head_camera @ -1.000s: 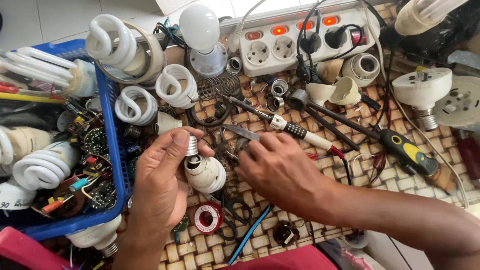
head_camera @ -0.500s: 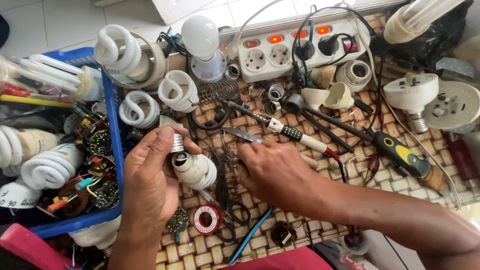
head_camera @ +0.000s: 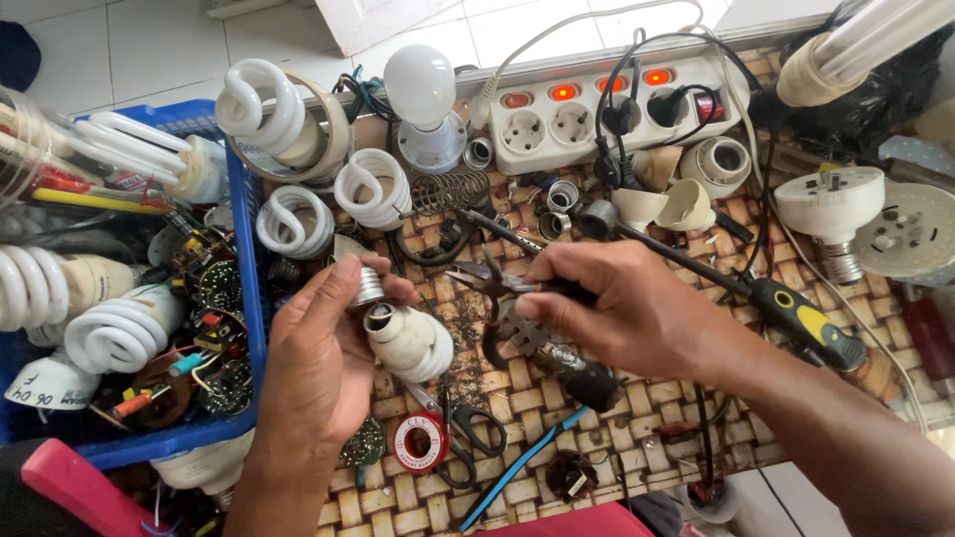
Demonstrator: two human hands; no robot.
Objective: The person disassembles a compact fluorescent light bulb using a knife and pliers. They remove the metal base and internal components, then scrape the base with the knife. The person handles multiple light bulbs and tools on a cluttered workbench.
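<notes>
My left hand [head_camera: 316, 368] grips a white spiral lamp [head_camera: 410, 343] by its base, and its metal screw cap [head_camera: 370, 288] sits at my thumb and forefinger. My right hand [head_camera: 617, 308] is closed on a pair of pliers [head_camera: 502, 282] whose jaws point left toward the lamp's cap, a short gap away. Under my right hand lie dark tool handles [head_camera: 587, 383] on the woven mat [head_camera: 617, 438].
A blue crate [head_camera: 247, 259] at the left holds several spiral lamps and circuit boards. A white power strip [head_camera: 587, 109] with lit switches lies at the back. Nearby are a yellow-and-black screwdriver [head_camera: 796, 318], scissors [head_camera: 468, 438], a red solder spool [head_camera: 420, 443], a round bulb [head_camera: 422, 94] and loose lamp housings.
My right hand has picked the pliers up off the mat and brought them left, toward the lamp's cap. My left hand has turned the lamp slightly.
</notes>
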